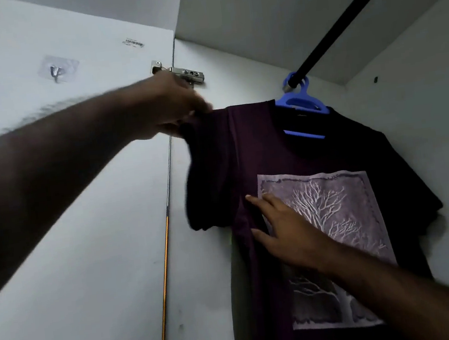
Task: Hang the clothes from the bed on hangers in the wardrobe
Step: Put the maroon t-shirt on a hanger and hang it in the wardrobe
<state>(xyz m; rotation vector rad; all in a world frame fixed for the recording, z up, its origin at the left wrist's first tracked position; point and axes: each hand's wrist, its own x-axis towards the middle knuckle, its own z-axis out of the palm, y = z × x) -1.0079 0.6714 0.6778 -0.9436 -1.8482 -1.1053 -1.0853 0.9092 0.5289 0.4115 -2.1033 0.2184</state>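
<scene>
Nearest, right hand (283, 227) spread flat, fingers straight and holding nothing, palm pressed to the front of a dark purple T-shirt (243, 145); fingertips laid over the edge of the pale tree print (334, 213) on the side toward the other hand, thumb lower down on plain cloth. Up and across from that palm, left hand (174, 105), blurred, fingers curled round the shirt's shoulder where the sleeve starts, cloth bunched in the pinch; sleeve drooping loose straight below that grip. Shirt hung already, between the two hands and beyond them, body falling past the flat palm to the bottom of the view. Level with the pinching hand and off to its far side, above the flat hand, blue plastic hanger (302, 105) showing through the neck opening, hook looped over a black rail (341, 25); rail slanting up and away from the hook. Just behind the gripping knuckles, a metal hinge (187, 74). Below that grip, a thin metal strip (166, 254) down the door edge, orange in its lower part. Back along the left forearm, white wardrobe door (79, 186) with a clear adhesive hook (57, 71) and a small label (133, 43). Farthest, pale wardrobe wall (435, 117) behind the shirt
</scene>
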